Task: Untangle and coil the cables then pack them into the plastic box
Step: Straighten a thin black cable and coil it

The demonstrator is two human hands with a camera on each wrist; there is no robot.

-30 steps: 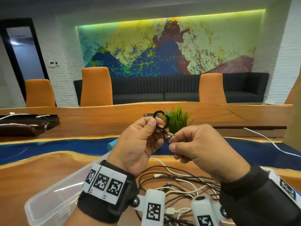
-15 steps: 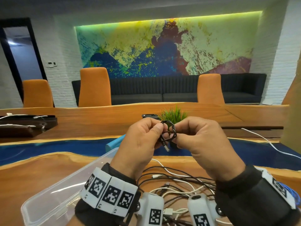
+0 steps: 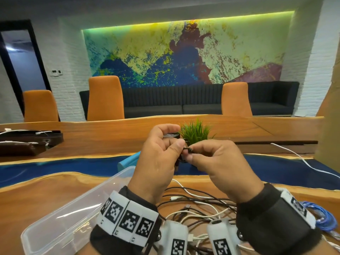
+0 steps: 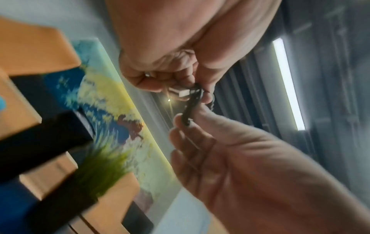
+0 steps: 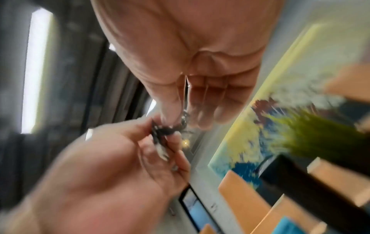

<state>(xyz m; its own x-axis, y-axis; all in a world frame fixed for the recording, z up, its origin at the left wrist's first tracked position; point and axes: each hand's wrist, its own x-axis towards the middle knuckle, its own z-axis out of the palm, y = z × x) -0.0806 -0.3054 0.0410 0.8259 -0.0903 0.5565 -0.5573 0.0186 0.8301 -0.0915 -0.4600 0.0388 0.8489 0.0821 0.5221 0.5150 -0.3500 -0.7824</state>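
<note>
Black cable (image 3: 185,149), small coil, held mid-air between both hands.
Left hand (image 3: 158,162) and right hand (image 3: 219,162) pinch it; loose cables (image 3: 198,205) below the wrists; box (image 3: 60,227) under the left hand.

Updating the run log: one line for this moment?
left hand: pinches black cable | right hand: pinches black cable | plastic box: no coil visible

A wooden desk (image 3: 36,192) with a blue band across it is carrying a clear plastic box (image 3: 60,218) at the near left, a tangle of black and white cables (image 3: 198,205) beside it, a blue cable (image 3: 323,218) at the right and a green plant (image 3: 196,132) farther back.
</note>
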